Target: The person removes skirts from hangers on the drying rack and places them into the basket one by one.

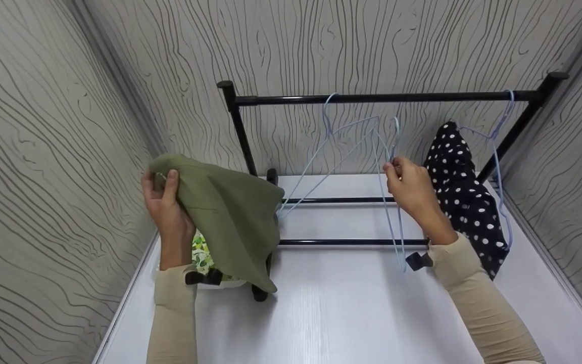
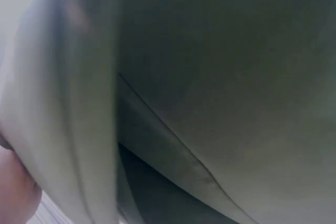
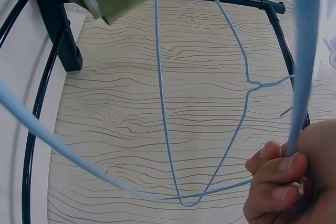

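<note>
On the left in the head view, my left hand (image 1: 167, 207) grips the upper edge of an olive-green garment (image 1: 230, 212), thumb in front. The cloth drapes down to the right and fills most of the left wrist view as green folds (image 2: 220, 93). My right hand (image 1: 412, 187) pinches a light-blue wire hanger (image 1: 397, 129) near its neck, off the rail; in the right wrist view the fingers (image 3: 286, 163) curl round its wire. Beside it a second blue wire hanger (image 1: 327, 119) hangs bare from the black rail (image 1: 281, 100).
At the right end of the rail, a third hanger (image 1: 495, 156) carries a black garment with white dots (image 1: 465, 202). Behind the green garment a light container (image 1: 225, 284) holds yellow-green patterned cloth (image 1: 201, 253). Wood-patterned walls (image 1: 43, 126) enclose the white surface (image 1: 321, 303).
</note>
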`<state>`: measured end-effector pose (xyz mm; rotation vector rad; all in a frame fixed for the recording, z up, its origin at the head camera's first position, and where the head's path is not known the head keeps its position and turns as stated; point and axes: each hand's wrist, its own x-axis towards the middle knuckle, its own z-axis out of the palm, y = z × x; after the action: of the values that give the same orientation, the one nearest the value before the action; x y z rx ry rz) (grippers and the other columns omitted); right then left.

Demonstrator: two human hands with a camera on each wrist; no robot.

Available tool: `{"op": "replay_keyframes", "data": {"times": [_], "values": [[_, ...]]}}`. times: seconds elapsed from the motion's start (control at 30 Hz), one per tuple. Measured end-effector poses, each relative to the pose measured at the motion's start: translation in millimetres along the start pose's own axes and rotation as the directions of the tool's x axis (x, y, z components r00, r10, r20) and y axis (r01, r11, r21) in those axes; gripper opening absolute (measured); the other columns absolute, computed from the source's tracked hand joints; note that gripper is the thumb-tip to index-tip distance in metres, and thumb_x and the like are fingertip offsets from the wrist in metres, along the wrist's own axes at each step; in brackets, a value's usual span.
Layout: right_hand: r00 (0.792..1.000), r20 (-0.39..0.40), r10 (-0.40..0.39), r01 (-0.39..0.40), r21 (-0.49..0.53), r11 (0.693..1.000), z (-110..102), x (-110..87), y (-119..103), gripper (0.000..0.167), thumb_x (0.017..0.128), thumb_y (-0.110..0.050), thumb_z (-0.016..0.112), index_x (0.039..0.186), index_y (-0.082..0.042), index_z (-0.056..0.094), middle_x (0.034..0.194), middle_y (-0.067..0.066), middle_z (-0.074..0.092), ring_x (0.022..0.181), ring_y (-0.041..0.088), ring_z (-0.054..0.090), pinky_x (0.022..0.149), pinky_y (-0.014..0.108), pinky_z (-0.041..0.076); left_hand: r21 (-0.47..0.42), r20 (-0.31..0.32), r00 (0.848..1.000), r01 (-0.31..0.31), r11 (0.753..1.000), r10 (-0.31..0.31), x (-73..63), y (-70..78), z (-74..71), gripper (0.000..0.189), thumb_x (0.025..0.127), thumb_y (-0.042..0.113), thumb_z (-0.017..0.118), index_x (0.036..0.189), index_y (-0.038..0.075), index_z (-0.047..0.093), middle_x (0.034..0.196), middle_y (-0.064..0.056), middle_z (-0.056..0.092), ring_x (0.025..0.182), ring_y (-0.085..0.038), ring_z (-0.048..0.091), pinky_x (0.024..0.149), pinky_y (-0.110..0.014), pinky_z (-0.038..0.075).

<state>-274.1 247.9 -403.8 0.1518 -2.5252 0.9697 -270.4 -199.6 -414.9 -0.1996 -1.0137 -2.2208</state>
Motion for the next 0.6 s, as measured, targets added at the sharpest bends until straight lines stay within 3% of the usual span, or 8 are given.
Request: {"op": "replay_keyframes", "data": {"times": [0.6], "values": [[0.999, -0.019, -0.042, 0.043, 0.014, 0.999, -2.0, 4.4, -4.1, 0.031, 0.114, -0.020, 0.052, 0.111, 0.008, 0.066, 0.073, 0.011, 0.068, 0.061, 0.012, 0.058, 0.053, 0.018, 0.042, -0.037, -0.015, 0.999, -0.049, 0.998, 0.049, 12.0, 20.6, 1.9, 0.040, 0.103, -0.003, 0.065, 0.141, 0.006, 0.055, 0.124, -0.011, 0.066, 0.103, -0.020, 0.068, 0.089, -0.032, 0.060]]}}
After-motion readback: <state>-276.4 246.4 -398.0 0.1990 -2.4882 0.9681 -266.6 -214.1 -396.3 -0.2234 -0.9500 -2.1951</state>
